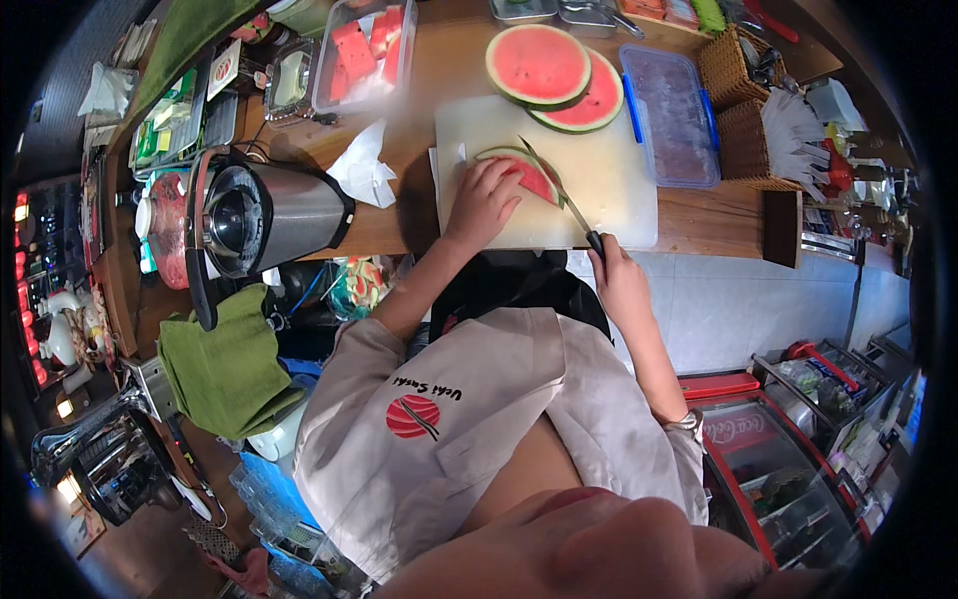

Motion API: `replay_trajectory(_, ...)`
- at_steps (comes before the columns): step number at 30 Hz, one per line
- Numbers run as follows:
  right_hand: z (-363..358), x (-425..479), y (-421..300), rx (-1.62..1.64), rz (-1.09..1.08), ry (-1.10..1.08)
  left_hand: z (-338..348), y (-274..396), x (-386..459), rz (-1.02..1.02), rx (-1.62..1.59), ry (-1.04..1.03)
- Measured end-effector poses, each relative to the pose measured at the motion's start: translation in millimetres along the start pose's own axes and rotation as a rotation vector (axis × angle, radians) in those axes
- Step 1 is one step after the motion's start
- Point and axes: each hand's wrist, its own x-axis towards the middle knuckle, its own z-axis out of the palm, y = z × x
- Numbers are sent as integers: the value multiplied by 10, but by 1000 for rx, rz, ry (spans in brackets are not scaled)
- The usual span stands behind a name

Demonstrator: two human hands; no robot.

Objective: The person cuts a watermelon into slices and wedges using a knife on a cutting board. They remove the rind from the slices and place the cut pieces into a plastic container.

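On a white cutting board [617, 180] lies a cut piece of watermelon [533, 178], rind curving along its upper and right side. My left hand [483, 198] rests on its left part, fingers spread over the flesh. In my right hand [620, 281] is the black handle of a kitchen knife [578, 213]; its blade runs up and left along the right edge of the piece, over the rind. Two round watermelon slices [537, 64] overlap at the board's far edge. A clear plastic container [408, 71] at the upper left holds cut watermelon chunks [353, 52].
A blue-edged clear lid [673, 116] lies right of the board, beside wicker baskets [745, 142]. Left stand a crumpled white tissue [364, 166] and a steel appliance [299, 210] with a black handle. Below the counter, a bag [361, 284] holds rind scraps.
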Motion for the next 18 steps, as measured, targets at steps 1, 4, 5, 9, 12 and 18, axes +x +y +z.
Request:
replay_trajectory(1, 8, 22, -12, -4, 1, -16, 41, 24, -83, -43, -7, 48)
replay_trajectory(4, 33, 69, -69, -15, 2, -52, 122, 68, -178, -78, -27, 33)
replay_trajectory(5, 49, 72, -77, -17, 2, -57, 138, 84, -191, -83, -32, 30)
replay_trajectory(9, 100, 63, -126, -37, 27, -46, 170, 103, -173, -97, -3, 27)
replay_trajectory(12, 92, 67, -175, -4, 35, -24, 187, 103, -148, -100, -7, 43)
replay_trajectory(18, 124, 53, -268, -12, 99, -71, 205, 74, -95, -76, -11, 65)
